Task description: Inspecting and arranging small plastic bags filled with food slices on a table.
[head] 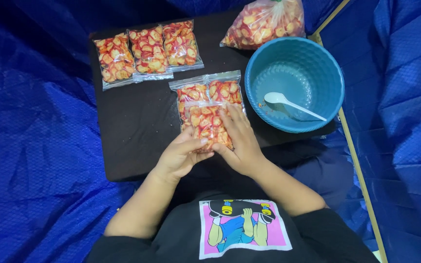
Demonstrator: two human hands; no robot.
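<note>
Small clear bag of red and yellow chips, flat on dark table, on top of another full bag. Pressed down by both hands, likely to keep it flat and still. Left hand half curled, thumb and fingers pinching near edge. Right hand open and flat, fingers spread over right side. Three more full bags in row farther back. Blue bowl with white spoon at right, big bag of chips behind it.
</note>
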